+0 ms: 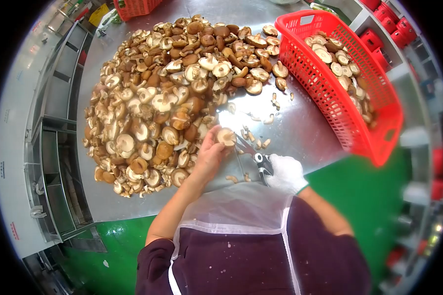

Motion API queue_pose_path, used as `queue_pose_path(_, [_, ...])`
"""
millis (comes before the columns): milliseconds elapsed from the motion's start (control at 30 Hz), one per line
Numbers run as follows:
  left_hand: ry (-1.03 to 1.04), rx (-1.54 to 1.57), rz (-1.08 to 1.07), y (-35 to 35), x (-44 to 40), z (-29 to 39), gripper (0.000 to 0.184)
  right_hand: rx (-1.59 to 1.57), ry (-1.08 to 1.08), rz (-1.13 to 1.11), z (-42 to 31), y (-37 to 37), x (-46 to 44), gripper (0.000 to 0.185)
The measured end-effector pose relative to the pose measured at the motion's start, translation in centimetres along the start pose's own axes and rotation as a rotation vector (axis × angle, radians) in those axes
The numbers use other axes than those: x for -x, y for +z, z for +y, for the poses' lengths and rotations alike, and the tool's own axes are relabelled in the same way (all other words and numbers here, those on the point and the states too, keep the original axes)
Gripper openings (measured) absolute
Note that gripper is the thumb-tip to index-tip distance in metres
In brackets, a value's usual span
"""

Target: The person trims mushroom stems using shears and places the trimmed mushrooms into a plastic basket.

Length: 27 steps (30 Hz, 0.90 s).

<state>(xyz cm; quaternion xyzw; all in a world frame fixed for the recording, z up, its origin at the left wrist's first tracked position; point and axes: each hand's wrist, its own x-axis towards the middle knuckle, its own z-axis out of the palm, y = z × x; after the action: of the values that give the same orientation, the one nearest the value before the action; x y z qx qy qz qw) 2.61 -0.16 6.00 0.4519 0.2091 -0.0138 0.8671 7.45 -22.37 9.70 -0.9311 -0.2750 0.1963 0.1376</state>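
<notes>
Between the fingers of my bare left hand (211,155) is one mushroom (226,137), its pale underside and stem showing. My right hand (285,173), in a white glove, is closed around the dark handles of a pair of scissors (259,158). The scissor blades point up and left, close beside the mushroom's stem. A large heap of brown mushrooms (152,103) lies on the metal table to the left and beyond my left hand. Several cut stems (266,143) are scattered around the scissors.
A red perforated basket (325,93) holding mushrooms (344,66) stands at the right of the metal table (307,147). Another red basket (135,7) is at the far edge. Metal shelving (56,162) stands left, above a green floor (128,246).
</notes>
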Motion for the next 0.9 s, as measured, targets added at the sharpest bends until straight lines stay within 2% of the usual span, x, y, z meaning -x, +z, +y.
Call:
queue_pose_path(167, [0.103,-0.055,-0.054,0.7,0.2,-1.8,0.056,0.037,0.016,-0.049,-0.6,-0.3,-0.4,0.033])
queue_pose_path(467, [0.083,-0.251,-0.108,0.3,0.6,-2.5,0.053,0.132,-0.111,0.013,0.2,0.1,-0.6,0.034])
queue_pose_path(567, [0.080,-0.218,-0.081,-0.2,0.5,-2.7,0.053,0.169,-0.128,0.037,0.7,0.9,-1.0,0.033])
queue_pose_path(733, [-0.025,-0.124,0.010,-1.0,0.3,-2.1,0.049,0.073,-0.141,0.005,1.0,2.1,-1.5,0.034])
queue_pose_path(867, [-0.210,-0.009,0.207,-1.5,-0.3,-0.7,0.050,-0.149,0.020,-0.128,2.4,4.1,-1.5,0.038])
queue_pose_path(900, [-0.210,-0.040,0.202,-1.7,-0.6,-0.3,0.050,-0.150,0.039,-0.123,2.7,3.9,-1.2,0.038])
